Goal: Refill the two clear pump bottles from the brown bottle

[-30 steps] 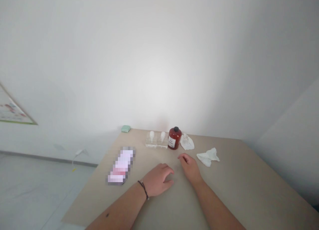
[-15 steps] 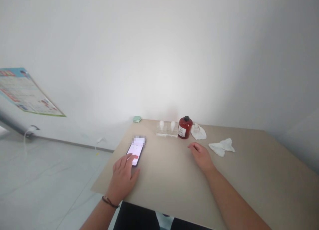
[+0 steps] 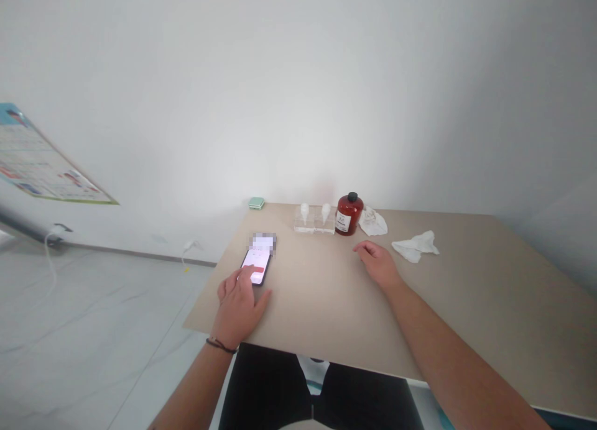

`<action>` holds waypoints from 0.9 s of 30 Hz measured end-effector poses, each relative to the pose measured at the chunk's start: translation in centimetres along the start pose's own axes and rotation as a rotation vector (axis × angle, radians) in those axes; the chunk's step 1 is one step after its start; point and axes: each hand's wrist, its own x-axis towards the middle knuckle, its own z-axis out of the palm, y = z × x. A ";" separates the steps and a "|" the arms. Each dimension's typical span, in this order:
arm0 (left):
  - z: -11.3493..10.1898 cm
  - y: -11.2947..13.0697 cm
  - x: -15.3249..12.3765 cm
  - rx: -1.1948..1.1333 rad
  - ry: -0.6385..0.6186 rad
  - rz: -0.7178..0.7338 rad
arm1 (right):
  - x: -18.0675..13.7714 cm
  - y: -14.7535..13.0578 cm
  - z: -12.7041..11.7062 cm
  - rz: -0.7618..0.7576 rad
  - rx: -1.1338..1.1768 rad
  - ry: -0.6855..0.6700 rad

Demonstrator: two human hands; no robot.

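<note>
My left hand [image 3: 239, 309] lies at the lower end of a lit smartphone [image 3: 259, 260], with a fingertip over the red button on its screen. Its fingers are extended and the thumb rests apart on the table; it holds nothing. On the table, my right hand [image 3: 380, 267] is loosely closed, with nothing visible in it. Beyond that hand stands a dark red bottle [image 3: 349, 220] with a black cap and white label. A crumpled white tissue [image 3: 414, 248] lies to the right of the hand, apart from it.
Left of the bottle is a clear holder [image 3: 305, 224] with two white bulb-shaped pieces. Another crumpled tissue [image 3: 374, 224] lies behind the bottle. A small green case [image 3: 256, 203] sits at the table's far left corner. The wall borders the table [image 3: 321, 293] at the back.
My view has tilted downward, so the table appears higher in the picture. The left fingers have drawn back slightly on the phone, showing more of the red button. My right hand stays closed.
</note>
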 end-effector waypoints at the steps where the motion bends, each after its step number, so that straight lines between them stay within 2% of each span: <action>1: 0.0 0.0 0.0 -0.001 -0.003 0.001 | 0.0 0.0 0.0 -0.005 -0.002 0.000; 11: -0.2 0.1 0.2 0.028 -0.048 -0.007 | 0.1 0.3 0.0 -0.011 -0.017 -0.001; 27: 0.1 -0.1 0.1 0.082 -0.047 0.024 | 0.0 -0.2 0.1 0.006 -0.009 0.013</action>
